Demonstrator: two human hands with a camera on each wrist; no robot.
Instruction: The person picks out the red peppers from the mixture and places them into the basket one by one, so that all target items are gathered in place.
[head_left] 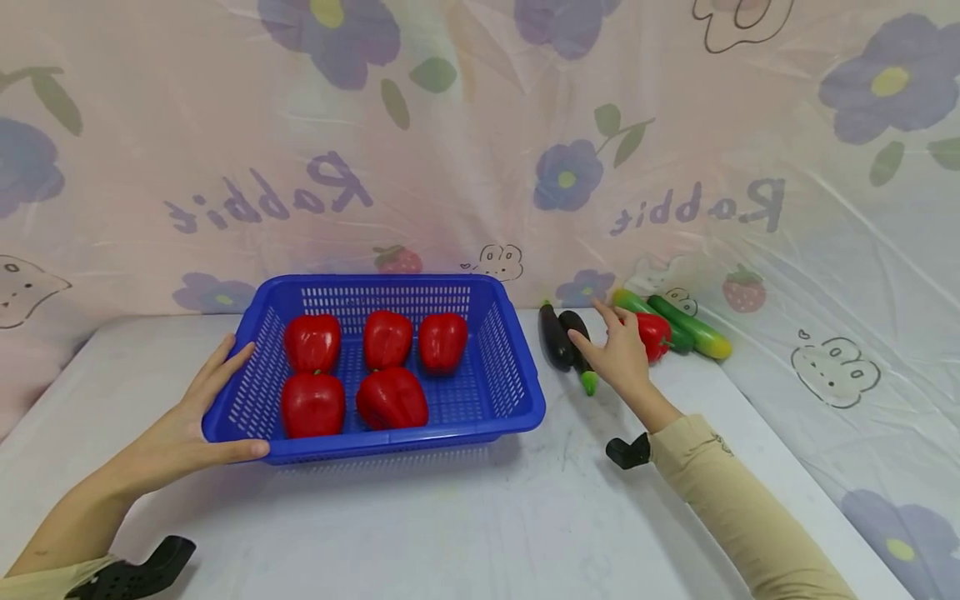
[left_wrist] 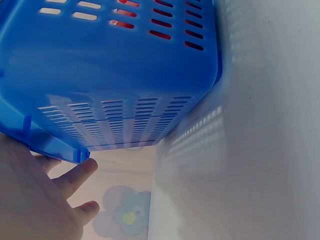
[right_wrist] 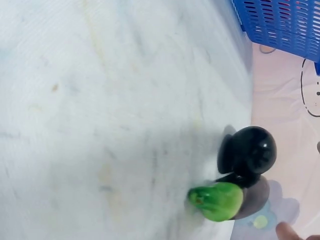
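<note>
My left hand [head_left: 183,425] grips the left end of a blue plastic basket [head_left: 457,435], with the thumb along the front rim and the fingers at the left rim. In the left wrist view, straight fingertips [left_wrist: 82,172] show by the rim. Several red bell peppers [head_left: 313,406] lie inside the basket. To its right my right hand [head_left: 621,354] hovers with spread fingers and holds nothing. Two dark eggplants [head_left: 556,337], one with a green stem end [right_wrist: 215,200], lie beside its thumb. Another red bell pepper [head_left: 654,335] is partly hidden behind this hand.
Two green cucumbers [head_left: 693,327] with yellow ends lie at the back right, by the loose bell pepper. The white table [head_left: 480,525] meets a printed cloth [head_left: 450,167] at the back and right. Black wrist mounts [head_left: 628,451] stick out from both sleeves.
</note>
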